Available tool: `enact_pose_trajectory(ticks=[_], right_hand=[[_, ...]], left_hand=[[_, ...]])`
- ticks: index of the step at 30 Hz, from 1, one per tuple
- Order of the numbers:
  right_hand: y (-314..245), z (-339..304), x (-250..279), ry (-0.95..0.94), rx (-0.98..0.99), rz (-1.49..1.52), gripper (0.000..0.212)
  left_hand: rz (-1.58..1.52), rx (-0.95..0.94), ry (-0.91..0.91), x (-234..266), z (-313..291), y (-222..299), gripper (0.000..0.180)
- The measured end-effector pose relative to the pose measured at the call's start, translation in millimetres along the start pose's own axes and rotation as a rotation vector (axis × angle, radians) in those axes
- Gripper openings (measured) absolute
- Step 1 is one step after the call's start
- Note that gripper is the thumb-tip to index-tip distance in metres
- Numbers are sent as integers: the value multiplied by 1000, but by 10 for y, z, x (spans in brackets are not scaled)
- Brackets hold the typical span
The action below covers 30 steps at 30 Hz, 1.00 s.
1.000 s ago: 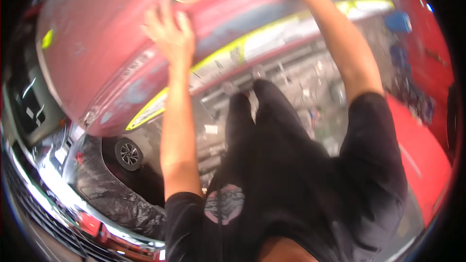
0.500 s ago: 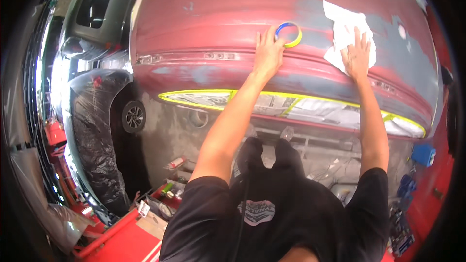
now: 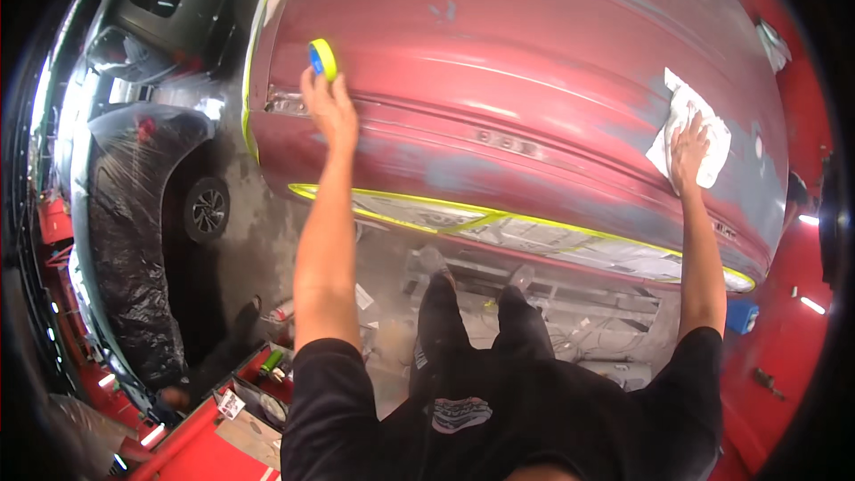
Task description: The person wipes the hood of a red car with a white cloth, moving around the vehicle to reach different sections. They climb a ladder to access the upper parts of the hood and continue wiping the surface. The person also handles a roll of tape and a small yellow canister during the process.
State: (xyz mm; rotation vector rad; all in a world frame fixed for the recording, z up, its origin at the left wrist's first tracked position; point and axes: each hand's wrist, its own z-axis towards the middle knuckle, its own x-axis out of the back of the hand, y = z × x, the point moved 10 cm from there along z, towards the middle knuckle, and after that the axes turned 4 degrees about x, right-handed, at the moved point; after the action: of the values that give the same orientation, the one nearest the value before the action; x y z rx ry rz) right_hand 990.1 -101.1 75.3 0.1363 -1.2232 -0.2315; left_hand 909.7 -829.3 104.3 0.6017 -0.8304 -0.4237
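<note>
My left hand (image 3: 331, 113) reaches toward the left end of a red car body panel (image 3: 401, 62). Its fingertips pinch a roll of yellow masking tape (image 3: 327, 60) with a blue inner ring, tilted on edge above the panel. Farther right, my right hand (image 3: 688, 150) presses a crumpled white cloth (image 3: 712, 156) against the panel, over a patch of grey filler or primer. Part of the cloth is hidden under the fingers. Yellow tape (image 3: 499, 214) borders the covered windows along the panel's near side.
A dark car (image 3: 169, 0) stands at the far left, near a plastic-draped section with a wheel (image 3: 207, 210). Below left is a red cart (image 3: 191, 436) with tools and a green item on it. A blue container (image 3: 742, 316) sits on the right.
My left hand has carried the tape roll left along the panel. My right hand and the cloth have shifted slightly rightward on the panel. The view has also turned.
</note>
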Motion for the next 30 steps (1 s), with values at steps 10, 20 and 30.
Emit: enact_pose_trajectory(ticks=[10,20,30], right_hand=[[-5682,1251,1003,-140,793,365,77],[-8105,2378,851,18,1009,360,58],[-4269,2922,-108,-187,192,-80,58]], left_hand=[[-263,185,131,168,4,-309,31],[-396,250,167,154,51,-516,29],[-152,173,-27,31,100,-396,27]])
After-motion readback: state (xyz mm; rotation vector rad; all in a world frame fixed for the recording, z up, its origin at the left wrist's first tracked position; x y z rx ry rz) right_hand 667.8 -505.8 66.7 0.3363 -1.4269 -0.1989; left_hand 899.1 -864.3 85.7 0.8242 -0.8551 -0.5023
